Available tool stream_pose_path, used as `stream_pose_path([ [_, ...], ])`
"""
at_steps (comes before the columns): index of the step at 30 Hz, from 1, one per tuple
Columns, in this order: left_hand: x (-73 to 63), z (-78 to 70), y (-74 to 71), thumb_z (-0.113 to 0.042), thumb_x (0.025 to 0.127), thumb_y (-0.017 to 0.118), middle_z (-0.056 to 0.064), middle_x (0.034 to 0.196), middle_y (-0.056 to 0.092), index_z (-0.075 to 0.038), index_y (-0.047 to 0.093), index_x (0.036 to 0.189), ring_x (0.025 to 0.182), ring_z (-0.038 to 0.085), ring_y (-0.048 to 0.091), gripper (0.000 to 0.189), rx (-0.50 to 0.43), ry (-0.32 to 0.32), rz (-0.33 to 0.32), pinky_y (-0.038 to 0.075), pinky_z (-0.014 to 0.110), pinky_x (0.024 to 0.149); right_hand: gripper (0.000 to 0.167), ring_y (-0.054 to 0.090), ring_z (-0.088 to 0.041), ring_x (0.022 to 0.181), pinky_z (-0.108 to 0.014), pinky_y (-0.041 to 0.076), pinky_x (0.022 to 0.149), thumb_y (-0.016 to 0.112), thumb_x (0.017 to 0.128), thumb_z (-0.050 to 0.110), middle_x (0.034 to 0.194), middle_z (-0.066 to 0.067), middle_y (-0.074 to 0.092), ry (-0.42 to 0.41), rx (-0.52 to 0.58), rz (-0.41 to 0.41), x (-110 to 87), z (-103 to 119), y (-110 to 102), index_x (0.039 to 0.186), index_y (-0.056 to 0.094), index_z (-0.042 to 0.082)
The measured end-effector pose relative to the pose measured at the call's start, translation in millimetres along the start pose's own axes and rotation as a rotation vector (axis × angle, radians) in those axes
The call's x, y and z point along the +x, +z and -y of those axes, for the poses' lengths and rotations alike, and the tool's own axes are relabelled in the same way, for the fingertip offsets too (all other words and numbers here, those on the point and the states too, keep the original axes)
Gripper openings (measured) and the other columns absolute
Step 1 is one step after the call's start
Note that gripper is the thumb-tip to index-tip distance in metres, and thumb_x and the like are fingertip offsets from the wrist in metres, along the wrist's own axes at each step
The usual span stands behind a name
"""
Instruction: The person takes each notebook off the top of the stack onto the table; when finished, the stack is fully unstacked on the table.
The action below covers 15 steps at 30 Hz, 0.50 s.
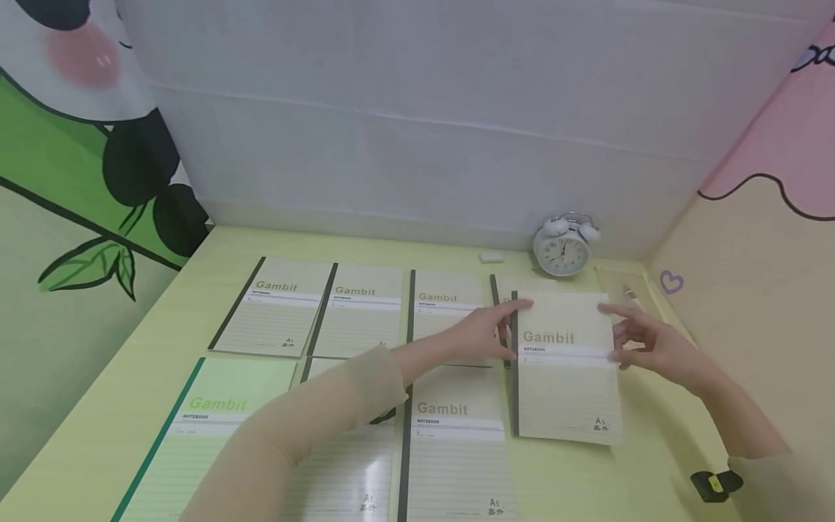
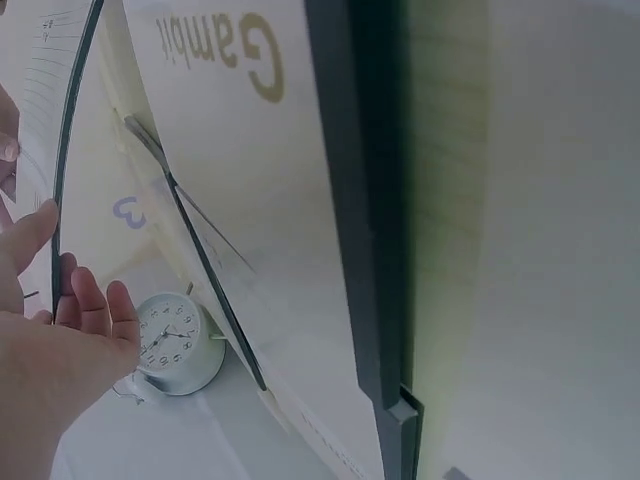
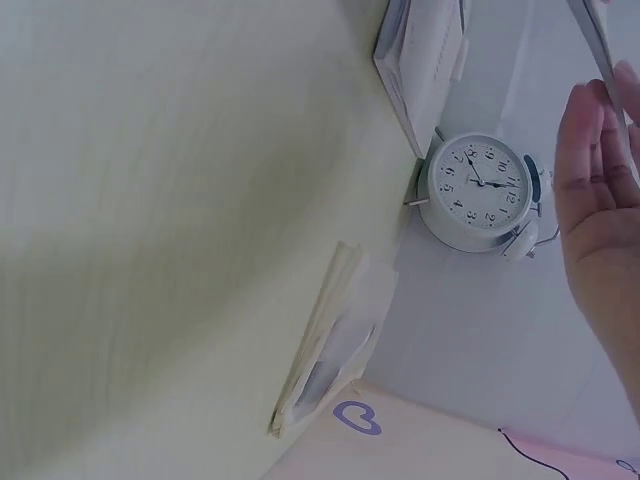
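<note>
Both hands hold up a Gambit notebook [image 1: 566,395] with a dark spine, raised above the right part of the table. My left hand [image 1: 471,337] pinches its spine edge, thumb and fingers on opposite sides. At the opposite edge, my right hand [image 1: 665,351] grips the notebook near its upper half. Behind it, another dark-spined notebook [image 1: 497,290] lies mostly covered. The left wrist view has the left hand [image 2: 60,365] on the held notebook's spine [image 2: 70,120]. In the right wrist view, the right hand [image 3: 600,210] touches the thin notebook edge [image 3: 598,45].
Several notebooks lie in two rows: one green-spined notebook [image 1: 215,428] at front left, dark-spined notebooks such as this one [image 1: 457,449] beside it. Toward the back wall stand a white alarm clock [image 1: 563,250] and a small white block [image 1: 491,257]. A shallow tray [image 1: 609,279] holds a pen [image 1: 631,296].
</note>
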<state>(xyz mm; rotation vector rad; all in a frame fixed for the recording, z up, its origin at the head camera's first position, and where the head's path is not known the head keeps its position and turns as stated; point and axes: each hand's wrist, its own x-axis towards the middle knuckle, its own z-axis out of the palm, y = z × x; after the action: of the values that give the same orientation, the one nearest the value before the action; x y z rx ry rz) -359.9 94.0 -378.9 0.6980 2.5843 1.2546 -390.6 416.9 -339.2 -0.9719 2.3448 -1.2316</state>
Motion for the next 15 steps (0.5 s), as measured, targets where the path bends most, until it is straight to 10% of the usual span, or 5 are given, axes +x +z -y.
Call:
stream_pose_path([
  [15, -16.4, -3.3, 18.4, -0.019, 0.071, 0.083, -0.014, 0.096, 0.056, -0.027, 0.031, 0.147, 0.097, 0.005, 0.054, 0.093, 0.091, -0.006, 0.179, 0.044, 0.015, 0.079, 0.078, 0.052, -0.015, 0.068, -0.026, 0.051, 0.068, 0.069, 0.081, -0.004, 0.075, -0.011, 0.047, -0.118, 0.012, 0.172, -17.1, -23.4, 10.5, 0.146, 0.026, 0.0],
])
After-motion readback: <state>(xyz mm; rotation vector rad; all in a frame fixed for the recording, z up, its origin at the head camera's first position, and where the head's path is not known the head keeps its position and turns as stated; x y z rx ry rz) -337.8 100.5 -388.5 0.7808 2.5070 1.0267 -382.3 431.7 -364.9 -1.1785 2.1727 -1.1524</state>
